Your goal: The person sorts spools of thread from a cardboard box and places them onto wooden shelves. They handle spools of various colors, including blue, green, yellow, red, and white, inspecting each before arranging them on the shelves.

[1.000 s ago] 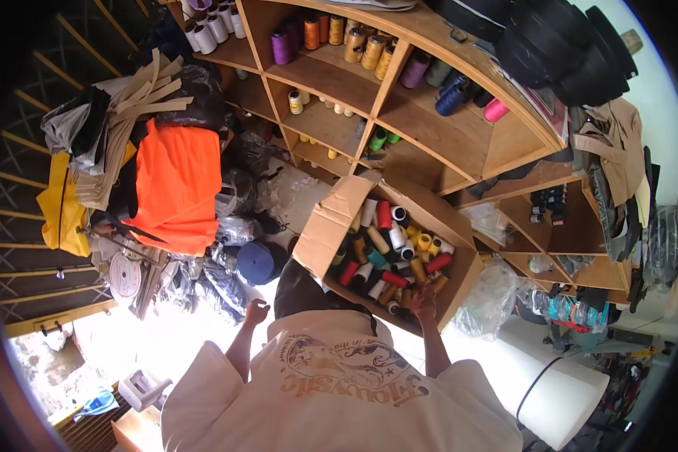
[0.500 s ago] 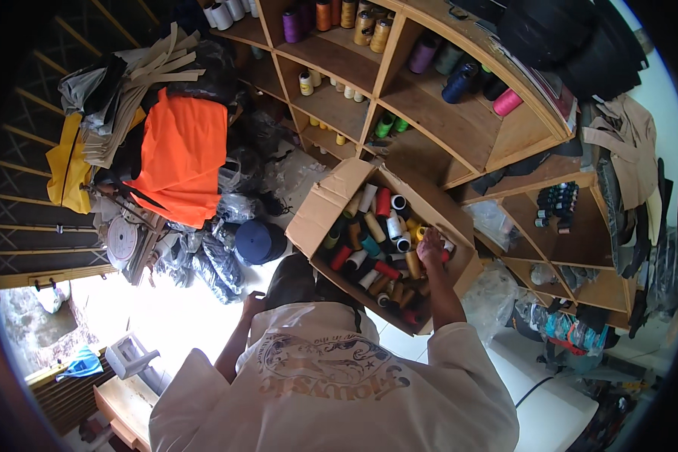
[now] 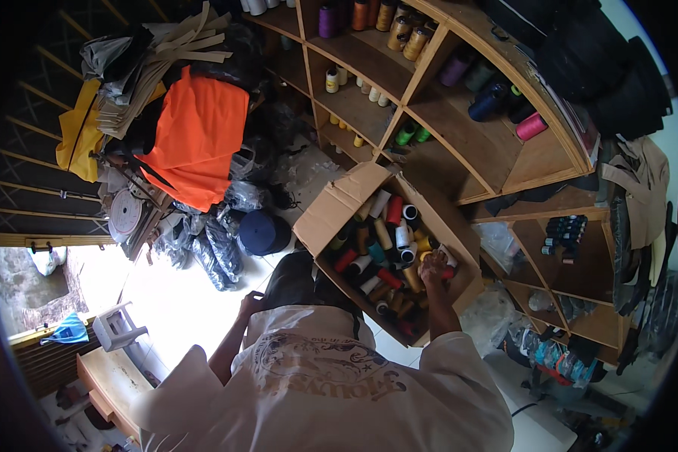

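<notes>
An open cardboard box (image 3: 337, 205) stands tilted in front of me, full of thread spools in red, white, yellow, brown and teal. My right hand (image 3: 434, 267) reaches into its right side with bent fingers. Beside those fingers lie a yellow spool (image 3: 427, 243) and a white spool (image 3: 448, 257); what the fingers close on is hard to make out. A red spool (image 3: 394, 210) and a white one (image 3: 401, 236) lie further in. My left hand (image 3: 251, 303) rests against my dark trousers (image 3: 286, 285), holding nothing, its fingers loosely apart and partly hidden.
Wooden shelves (image 3: 459, 124) with thread cones stand behind the box and continue to the right. At left are orange cloth (image 3: 200, 135), plastic-wrapped bundles (image 3: 217, 256) and a dark blue roll (image 3: 264, 232). Clear plastic (image 3: 484, 320) touches the box's right side. A stool (image 3: 117, 328) stands lower left.
My right hand has shifted slightly nearer to me within the box, uncovering the yellow spool more. The whole view has shifted a little. My left hand stays at my leg.
</notes>
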A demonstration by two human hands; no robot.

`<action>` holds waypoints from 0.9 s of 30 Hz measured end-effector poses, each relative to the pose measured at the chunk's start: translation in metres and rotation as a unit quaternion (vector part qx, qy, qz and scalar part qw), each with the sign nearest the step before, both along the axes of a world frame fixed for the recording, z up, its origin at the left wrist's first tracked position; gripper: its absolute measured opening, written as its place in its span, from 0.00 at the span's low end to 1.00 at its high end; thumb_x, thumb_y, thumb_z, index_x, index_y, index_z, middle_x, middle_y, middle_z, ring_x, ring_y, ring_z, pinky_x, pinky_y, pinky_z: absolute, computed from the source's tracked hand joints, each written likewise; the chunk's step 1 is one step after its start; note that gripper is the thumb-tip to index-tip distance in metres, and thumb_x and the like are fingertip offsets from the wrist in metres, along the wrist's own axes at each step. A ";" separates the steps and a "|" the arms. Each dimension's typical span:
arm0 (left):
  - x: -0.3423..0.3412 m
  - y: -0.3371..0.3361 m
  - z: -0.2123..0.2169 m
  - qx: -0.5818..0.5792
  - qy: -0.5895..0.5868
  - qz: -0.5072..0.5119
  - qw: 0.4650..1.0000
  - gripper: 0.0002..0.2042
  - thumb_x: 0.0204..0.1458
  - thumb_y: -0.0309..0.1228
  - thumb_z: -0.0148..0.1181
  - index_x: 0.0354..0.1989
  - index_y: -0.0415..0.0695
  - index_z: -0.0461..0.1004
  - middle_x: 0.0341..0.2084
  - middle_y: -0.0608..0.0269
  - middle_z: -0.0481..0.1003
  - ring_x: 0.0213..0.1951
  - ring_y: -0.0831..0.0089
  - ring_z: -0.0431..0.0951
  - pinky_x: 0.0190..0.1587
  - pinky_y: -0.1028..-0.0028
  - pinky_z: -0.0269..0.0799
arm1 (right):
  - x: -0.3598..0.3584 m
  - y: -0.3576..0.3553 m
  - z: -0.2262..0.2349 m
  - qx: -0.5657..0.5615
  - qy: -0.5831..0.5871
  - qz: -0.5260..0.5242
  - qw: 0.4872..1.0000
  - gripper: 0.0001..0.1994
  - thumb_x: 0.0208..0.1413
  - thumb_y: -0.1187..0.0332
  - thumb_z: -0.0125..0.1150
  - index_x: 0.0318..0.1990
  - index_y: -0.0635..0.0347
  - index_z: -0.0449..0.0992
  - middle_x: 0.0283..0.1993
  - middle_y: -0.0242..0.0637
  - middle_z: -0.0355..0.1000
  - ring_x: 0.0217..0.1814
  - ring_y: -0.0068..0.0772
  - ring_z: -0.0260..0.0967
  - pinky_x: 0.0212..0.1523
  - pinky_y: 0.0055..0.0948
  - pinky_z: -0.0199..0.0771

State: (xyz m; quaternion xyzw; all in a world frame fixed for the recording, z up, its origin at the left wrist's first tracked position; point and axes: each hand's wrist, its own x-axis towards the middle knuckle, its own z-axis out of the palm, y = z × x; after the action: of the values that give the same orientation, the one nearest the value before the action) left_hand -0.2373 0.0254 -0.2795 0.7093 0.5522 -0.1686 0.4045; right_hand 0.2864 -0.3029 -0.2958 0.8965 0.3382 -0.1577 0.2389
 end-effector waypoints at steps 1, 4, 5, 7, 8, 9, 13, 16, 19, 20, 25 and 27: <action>0.008 0.001 0.009 -0.003 -0.018 0.015 1.000 0.17 0.47 0.43 0.65 0.40 0.46 0.79 0.30 0.51 0.81 0.35 0.61 0.82 0.42 0.66 0.77 | -0.001 0.004 0.019 -0.006 -0.002 0.022 1.000 0.21 0.57 0.51 0.49 0.52 0.50 0.73 0.58 0.37 0.65 0.65 0.36 0.56 0.60 0.45 0.55; 0.046 0.010 0.045 0.016 -0.131 0.004 0.991 0.15 0.50 0.36 0.63 0.43 0.40 0.76 0.29 0.50 0.81 0.33 0.62 0.83 0.37 0.66 0.77 | -0.002 0.008 0.045 0.064 -0.041 -0.059 0.995 0.16 0.52 0.54 0.52 0.44 0.49 0.77 0.51 0.35 0.66 0.57 0.37 0.60 0.55 0.40 0.61; 0.051 0.014 0.045 0.021 -0.139 0.017 0.990 0.15 0.50 0.35 0.63 0.44 0.40 0.76 0.30 0.50 0.81 0.33 0.62 0.83 0.37 0.66 0.77 | 0.001 0.019 0.070 0.077 0.080 -0.190 0.975 0.16 0.55 0.53 0.51 0.45 0.50 0.76 0.52 0.37 0.66 0.58 0.35 0.62 0.52 0.38 0.65; 0.092 0.023 0.075 0.000 -0.170 0.017 0.985 0.14 0.52 0.35 0.62 0.44 0.40 0.75 0.32 0.49 0.80 0.34 0.62 0.83 0.37 0.67 0.77 | -0.012 0.018 0.103 0.205 0.040 -0.216 0.954 0.18 0.56 0.52 0.53 0.45 0.52 0.77 0.52 0.41 0.68 0.58 0.41 0.64 0.58 0.44 0.60; 0.106 0.026 0.081 0.002 -0.198 0.016 0.980 0.14 0.53 0.35 0.61 0.44 0.40 0.75 0.31 0.49 0.80 0.34 0.62 0.82 0.37 0.68 0.76 | -0.020 0.018 0.115 0.269 0.022 -0.224 0.937 0.18 0.57 0.52 0.53 0.45 0.54 0.77 0.52 0.44 0.69 0.58 0.43 0.64 0.61 0.46 0.58; 0.122 0.028 0.089 -0.006 -0.227 0.006 0.974 0.14 0.54 0.35 0.61 0.45 0.40 0.75 0.31 0.51 0.80 0.35 0.63 0.82 0.37 0.68 0.76 | -0.032 0.020 0.125 0.334 -0.011 -0.224 0.916 0.18 0.56 0.52 0.57 0.42 0.58 0.77 0.48 0.45 0.71 0.55 0.41 0.67 0.55 0.44 0.66; 0.190 0.022 0.153 -0.110 -0.384 -0.034 0.916 0.20 0.58 0.42 0.56 0.52 0.39 0.70 0.37 0.57 0.78 0.43 0.67 0.79 0.42 0.70 0.73 | -0.078 0.055 0.186 0.594 0.279 -0.445 0.609 0.14 0.58 0.60 0.59 0.43 0.60 0.72 0.48 0.44 0.71 0.49 0.39 0.72 0.47 0.36 0.72; 0.235 0.010 0.219 -0.277 -0.448 0.030 0.850 0.27 0.58 0.47 0.54 0.59 0.39 0.63 0.47 0.55 0.74 0.51 0.66 0.74 0.50 0.68 0.69 | -0.126 0.095 0.243 0.699 0.451 -0.504 0.231 0.12 0.59 0.65 0.59 0.48 0.55 0.68 0.50 0.41 0.71 0.48 0.41 0.73 0.47 0.34 0.73; 0.264 0.001 0.283 -0.329 -0.519 0.025 0.788 0.34 0.56 0.49 0.56 0.64 0.40 0.55 0.55 0.52 0.68 0.59 0.64 0.67 0.56 0.66 0.64 | -0.150 0.120 0.289 0.690 0.536 -0.457 0.167 0.13 0.59 0.65 0.58 0.49 0.53 0.67 0.52 0.41 0.71 0.50 0.40 0.72 0.49 0.33 0.71; 0.270 -0.001 0.296 -0.339 -0.549 0.016 0.764 0.36 0.55 0.50 0.57 0.66 0.40 0.53 0.58 0.51 0.65 0.61 0.63 0.64 0.58 0.65 0.63 | -0.154 0.126 0.301 0.684 0.554 -0.447 0.160 0.15 0.59 0.65 0.57 0.52 0.53 0.67 0.52 0.40 0.71 0.50 0.39 0.72 0.51 0.33 0.71; 0.286 -0.005 0.333 -0.334 -0.603 -0.036 0.724 0.42 0.52 0.52 0.59 0.68 0.40 0.48 0.61 0.47 0.61 0.64 0.60 0.60 0.62 0.62 0.57 | -0.160 0.137 0.327 0.673 0.598 -0.394 0.186 0.22 0.60 0.68 0.56 0.60 0.59 0.61 0.54 0.41 0.69 0.56 0.37 0.68 0.58 0.33 0.68; 0.286 -0.005 0.334 -0.321 -0.604 -0.036 0.729 0.42 0.51 0.50 0.61 0.68 0.39 0.47 0.61 0.47 0.61 0.64 0.59 0.60 0.63 0.62 0.56 | -0.163 0.142 0.331 0.692 0.582 -0.357 0.233 0.25 0.58 0.70 0.58 0.62 0.62 0.60 0.54 0.41 0.69 0.58 0.33 0.67 0.60 0.33 0.66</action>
State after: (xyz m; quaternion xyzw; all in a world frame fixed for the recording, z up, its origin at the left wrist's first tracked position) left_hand 0.0488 0.0200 0.0543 0.5088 0.0787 0.1134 0.8498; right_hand 0.1238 -0.1613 0.0348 0.4034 0.0067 -0.4096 -0.8182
